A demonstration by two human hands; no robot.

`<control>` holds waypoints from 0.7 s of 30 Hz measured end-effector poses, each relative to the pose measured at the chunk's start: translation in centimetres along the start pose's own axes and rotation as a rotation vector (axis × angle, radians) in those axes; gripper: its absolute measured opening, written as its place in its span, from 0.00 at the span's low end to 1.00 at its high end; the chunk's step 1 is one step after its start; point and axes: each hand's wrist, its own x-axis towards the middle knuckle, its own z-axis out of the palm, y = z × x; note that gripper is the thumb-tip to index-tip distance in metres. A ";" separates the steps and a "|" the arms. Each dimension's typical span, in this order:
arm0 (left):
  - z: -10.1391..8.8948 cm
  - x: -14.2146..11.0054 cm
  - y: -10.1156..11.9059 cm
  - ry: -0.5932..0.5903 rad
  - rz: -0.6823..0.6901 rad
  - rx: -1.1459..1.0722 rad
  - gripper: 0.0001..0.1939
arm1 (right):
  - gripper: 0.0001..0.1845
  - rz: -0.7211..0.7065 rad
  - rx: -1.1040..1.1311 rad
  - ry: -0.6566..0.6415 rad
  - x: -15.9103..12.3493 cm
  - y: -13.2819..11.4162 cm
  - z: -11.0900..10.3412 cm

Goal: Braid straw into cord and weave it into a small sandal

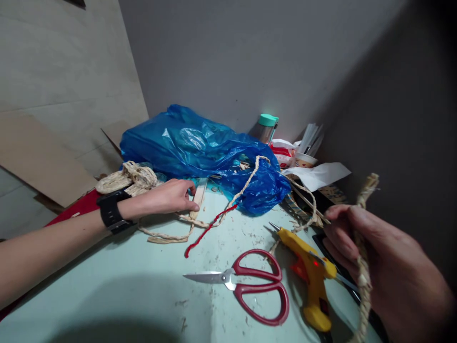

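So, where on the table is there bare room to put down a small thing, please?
The widest bare patch of the table lies between the left forearm and the scissors. A smaller, littered gap sits between the red yarn and the glue gun. It is crowded around the blue bag at the back and beside the right hand.

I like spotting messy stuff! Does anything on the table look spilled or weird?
Yes. Little scraps are scattered over the pale green tabletop, around the scissors, so it looks messy. The yellow glue gun has a red light on, so it may be hot. Nothing there looks broken.
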 end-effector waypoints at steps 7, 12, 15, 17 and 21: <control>1.2 0.8 -0.2 0.025 -0.053 -0.152 0.26 | 0.19 -0.060 -0.044 -0.057 -0.6 0.1 0.7; 1.4 0.9 0.3 0.066 -0.051 -0.193 0.25 | 0.20 -0.065 -0.066 -0.132 -0.9 0.7 1.0; 1.7 0.8 0.7 0.057 -0.025 -0.234 0.29 | 0.21 -0.063 -0.068 -0.172 -0.9 1.0 1.0; 1.8 0.8 1.0 0.011 -0.020 -0.293 0.31 | 0.20 -0.064 -0.074 -0.184 -0.8 1.1 1.0; 0.9 0.3 2.0 -0.010 -0.008 -0.400 0.24 | 0.19 -0.096 -0.070 -0.198 -0.9 1.0 0.8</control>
